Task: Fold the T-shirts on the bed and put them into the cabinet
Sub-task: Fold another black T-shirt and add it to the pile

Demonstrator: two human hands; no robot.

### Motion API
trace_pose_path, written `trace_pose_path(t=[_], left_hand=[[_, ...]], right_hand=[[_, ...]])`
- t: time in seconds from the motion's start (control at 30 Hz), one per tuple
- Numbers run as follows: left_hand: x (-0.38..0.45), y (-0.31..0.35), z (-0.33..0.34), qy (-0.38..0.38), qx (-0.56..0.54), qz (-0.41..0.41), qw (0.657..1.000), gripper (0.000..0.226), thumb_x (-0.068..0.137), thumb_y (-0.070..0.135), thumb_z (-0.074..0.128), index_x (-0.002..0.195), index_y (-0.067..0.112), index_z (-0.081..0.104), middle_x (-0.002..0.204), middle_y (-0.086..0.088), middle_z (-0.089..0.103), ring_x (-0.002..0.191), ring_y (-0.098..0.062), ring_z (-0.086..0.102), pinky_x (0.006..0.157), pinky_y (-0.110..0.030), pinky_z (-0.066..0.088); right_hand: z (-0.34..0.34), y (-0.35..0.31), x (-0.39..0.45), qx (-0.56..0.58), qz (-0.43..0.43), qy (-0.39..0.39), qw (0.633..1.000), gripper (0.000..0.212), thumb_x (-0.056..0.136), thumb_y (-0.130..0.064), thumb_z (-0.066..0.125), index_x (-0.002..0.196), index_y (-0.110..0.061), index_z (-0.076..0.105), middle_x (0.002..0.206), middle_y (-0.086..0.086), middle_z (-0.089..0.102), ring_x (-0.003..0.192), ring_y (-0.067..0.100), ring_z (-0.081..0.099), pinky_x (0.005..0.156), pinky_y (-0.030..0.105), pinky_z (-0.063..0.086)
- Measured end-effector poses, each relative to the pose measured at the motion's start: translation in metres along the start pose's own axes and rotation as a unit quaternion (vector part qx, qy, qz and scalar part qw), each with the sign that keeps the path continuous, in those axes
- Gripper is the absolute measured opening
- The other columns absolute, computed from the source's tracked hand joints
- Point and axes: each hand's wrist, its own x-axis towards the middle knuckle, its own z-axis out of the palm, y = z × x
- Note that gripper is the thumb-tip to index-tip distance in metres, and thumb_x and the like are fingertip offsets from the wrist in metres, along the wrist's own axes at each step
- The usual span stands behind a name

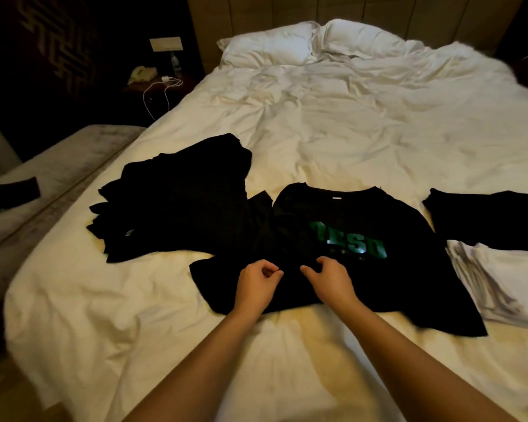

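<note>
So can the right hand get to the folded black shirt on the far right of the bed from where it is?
Probably yes. The right hand rests on the green-lettered T-shirt, and the folded black shirt lies uncovered further right; nothing stands between them, though it means a sideways stretch.

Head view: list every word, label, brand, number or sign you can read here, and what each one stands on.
"DESD": green letters on the chest of the black T-shirt spread on the bed; an earlier letter is hidden by a fold.
Smaller line under the green letters: too blurred to read.
White neck tag on that shirt: too small to read.
Bottle label on the nightstand: unreadable.
</note>
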Motion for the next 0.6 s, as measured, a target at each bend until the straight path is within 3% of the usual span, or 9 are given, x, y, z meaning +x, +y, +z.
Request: trace_pose_path(t=[0.07, 0.17, 0.23, 0.27, 0.33, 0.37, 0.47, 0.6], left_hand=[[0.004, 0.001, -0.005, 0.006, -0.042, -0.001, 0.999, 0.006, 0.092, 0.025, 0.07, 0.092, 0.02, 0.068, 0.084, 0.008, 0.068, 0.083, -0.009, 0.064, 0.074, -0.021, 0.051], [0.008, 0.004, -0.018, 0.046, -0.118, 0.017, 0.992, 0.008, 0.098, 0.029, 0.062, 0.098, 0.021, 0.065, 0.093, 0.008, 0.066, 0.089, -0.008, 0.063, 0.075, -0.018, 0.048], [0.01, 0.008, -0.025, 0.009, -0.198, 0.019, 0.98, 0.018, 0.098, 0.036, 0.062, 0.11, 0.024, 0.063, 0.104, 0.006, 0.066, 0.1, -0.008, 0.063, 0.081, -0.018, 0.048], [0.01, 0.01, -0.029, -0.026, -0.221, 0.023, 0.975, 0.027, 0.095, 0.039, 0.065, 0.118, 0.026, 0.061, 0.111, 0.007, 0.064, 0.105, -0.008, 0.062, 0.083, -0.017, 0.048], [0.013, 0.009, -0.034, -0.059, -0.2, 0.041, 0.977, 0.046, 0.088, 0.04, 0.074, 0.128, 0.03, 0.057, 0.116, 0.011, 0.062, 0.107, -0.003, 0.06, 0.086, -0.018, 0.05], [0.017, 0.007, -0.036, -0.042, -0.181, 0.049, 0.981, 0.045, 0.086, 0.037, 0.077, 0.127, 0.03, 0.058, 0.113, 0.013, 0.064, 0.105, -0.002, 0.061, 0.087, -0.02, 0.052], [0.035, 0.003, -0.05, 0.054, -0.195, 0.054, 0.978, 0.013, 0.094, 0.026, 0.069, 0.107, 0.026, 0.07, 0.098, 0.008, 0.073, 0.094, -0.008, 0.068, 0.084, -0.026, 0.055], [0.08, -0.009, -0.075, 0.13, -0.318, -0.053, 0.938, 0.014, 0.098, 0.021, 0.063, 0.105, 0.011, 0.069, 0.102, -0.006, 0.073, 0.099, -0.024, 0.069, 0.089, -0.038, 0.055]], right_hand=[[0.0, -0.009, 0.006, 0.056, -0.004, -0.013, 0.998, 0.049, 0.093, -0.043, 0.064, 0.128, -0.009, 0.06, 0.1, 0.008, 0.069, 0.083, 0.019, 0.067, 0.061, 0.026, 0.049], [0.001, -0.024, 0.016, 0.19, -0.02, -0.028, 0.981, 0.081, 0.074, -0.069, 0.067, 0.13, -0.011, 0.058, 0.12, 0.009, 0.066, 0.108, 0.025, 0.065, 0.086, 0.038, 0.057], [0.005, -0.04, 0.02, 0.303, 0.002, -0.075, 0.95, 0.094, 0.065, -0.074, 0.07, 0.135, -0.012, 0.056, 0.124, 0.008, 0.066, 0.112, 0.026, 0.065, 0.095, 0.046, 0.055], [0.003, -0.052, 0.019, 0.344, 0.013, -0.103, 0.933, 0.089, 0.07, -0.072, 0.069, 0.135, -0.012, 0.056, 0.124, 0.009, 0.067, 0.112, 0.026, 0.066, 0.096, 0.045, 0.055], [0.0, -0.073, 0.018, 0.387, 0.0, -0.149, 0.91, 0.06, 0.091, -0.062, 0.057, 0.124, -0.012, 0.065, 0.117, 0.007, 0.071, 0.108, 0.023, 0.069, 0.094, 0.039, 0.056], [0.0, -0.081, 0.019, 0.403, -0.017, -0.176, 0.898, 0.053, 0.098, -0.057, 0.047, 0.118, -0.013, 0.069, 0.113, 0.006, 0.073, 0.106, 0.02, 0.069, 0.093, 0.035, 0.055], [0.004, -0.096, 0.025, 0.421, -0.026, -0.212, 0.882, 0.061, 0.1, -0.059, 0.032, 0.115, -0.014, 0.071, 0.12, 0.0, 0.071, 0.118, 0.014, 0.062, 0.102, 0.034, 0.048], [0.01, -0.095, 0.035, 0.388, -0.034, -0.201, 0.899, 0.055, 0.102, -0.058, 0.03, 0.112, -0.022, 0.07, 0.126, -0.004, 0.066, 0.12, 0.012, 0.059, 0.103, 0.036, 0.048]])
